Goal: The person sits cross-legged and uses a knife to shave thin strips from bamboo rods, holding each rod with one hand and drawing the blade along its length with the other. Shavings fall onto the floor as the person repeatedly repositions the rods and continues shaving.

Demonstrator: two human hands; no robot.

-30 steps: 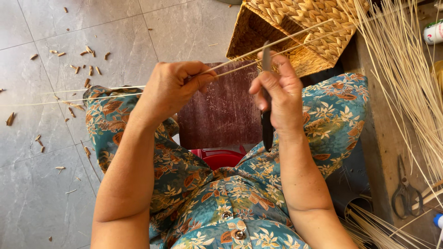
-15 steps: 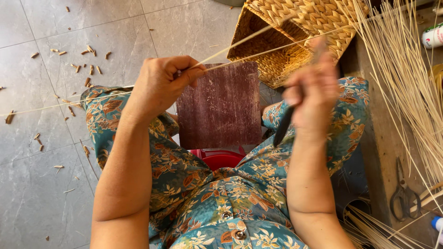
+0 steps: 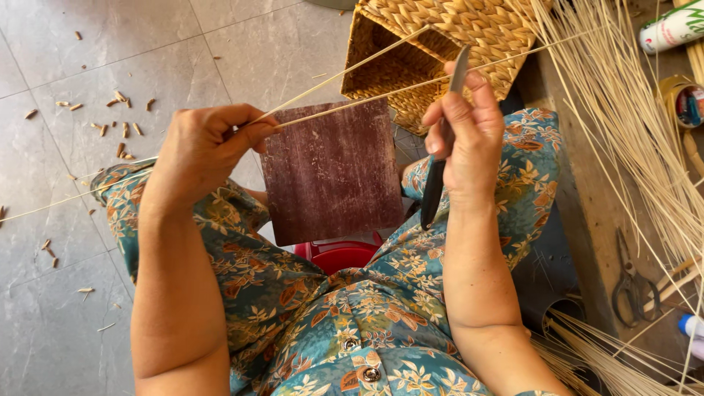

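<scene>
The left hand (image 3: 202,147) pinches two thin reed strips (image 3: 352,84), which run long up and right to the right hand (image 3: 462,136), closed around a knife (image 3: 440,161) that crosses them.

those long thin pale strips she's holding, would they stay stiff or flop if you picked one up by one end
Probably springy, not rigid: the strips run fairly straight from the left hand past the right hand. Being so thin, they likely weigh little and would droop at the far end.

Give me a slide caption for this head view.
Left hand pinches thin reed strips; right hand holds a knife.
</scene>
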